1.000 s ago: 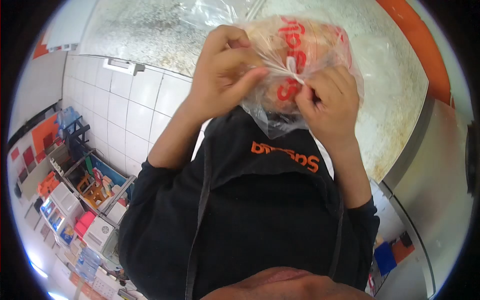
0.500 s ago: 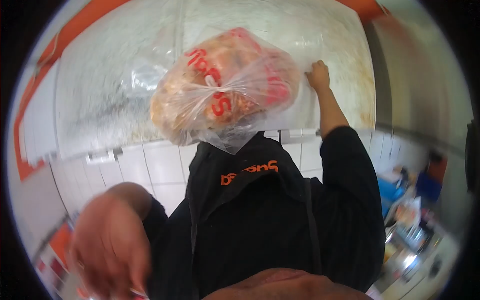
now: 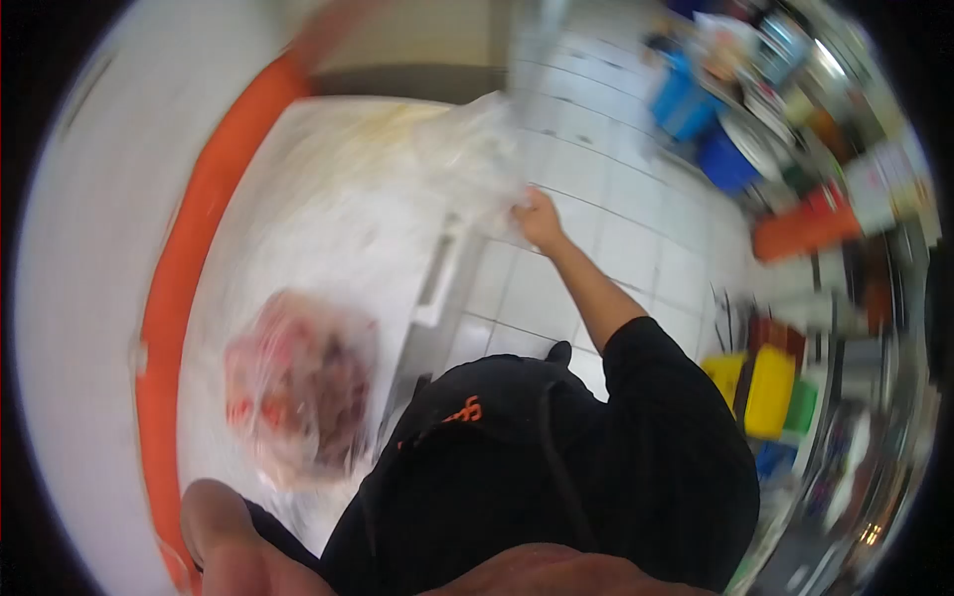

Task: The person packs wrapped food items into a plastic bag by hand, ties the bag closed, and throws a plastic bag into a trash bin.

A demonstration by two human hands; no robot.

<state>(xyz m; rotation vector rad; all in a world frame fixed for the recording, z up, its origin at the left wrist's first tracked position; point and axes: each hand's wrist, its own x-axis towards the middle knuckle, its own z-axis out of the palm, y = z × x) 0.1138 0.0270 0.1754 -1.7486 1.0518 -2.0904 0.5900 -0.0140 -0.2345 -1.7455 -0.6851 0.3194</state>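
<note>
My right hand is closed on the edge of a clear, thin plastic bag, which stretches over the freezer-like white top's right edge. A tied, see-through bag with red print rests on the white worktop; blur hides what exactly fills it, though it looks reddish and brown. My left hand is low at the bottom left, near the camera. Its fingers are cut off by the frame, so its grip does not show.
An orange strip runs between the wall and the worktop. White floor tiles lie to the right. Farther right are a blue container, a yellow container and crowded shelves with kitchen goods.
The view has swung to the right, and the tied bag now appears lower left. My right hand, earlier on the worktop, now holds a clear plastic bag. My left hand appears lower.
</note>
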